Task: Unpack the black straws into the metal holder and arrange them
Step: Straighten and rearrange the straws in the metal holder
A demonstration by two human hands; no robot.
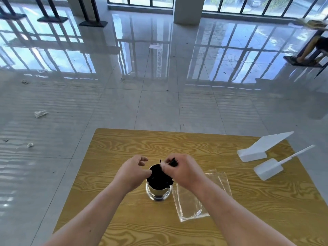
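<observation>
A shiny metal holder (158, 192) stands upright near the middle of the wooden table (195, 144). It is filled with black straws (158, 178), seen end-on as a dark bundle. My left hand (134, 172) rests against the holder's left rim with curled fingers; whether it grips the rim or any straws is unclear. My right hand (182, 170) hovers over the right side of the bundle, its fingertips pinching a few straw tops. An empty clear plastic bag (198, 197) lies flat on the table just right of the holder.
Two white plastic pieces lie at the table's right side: a wedge-shaped one (260, 148) and a scoop-like one with a handle (273, 167). Scraps of paper (40, 113) litter the glossy tiled floor. A seated person's legs (308, 50) show at the far right.
</observation>
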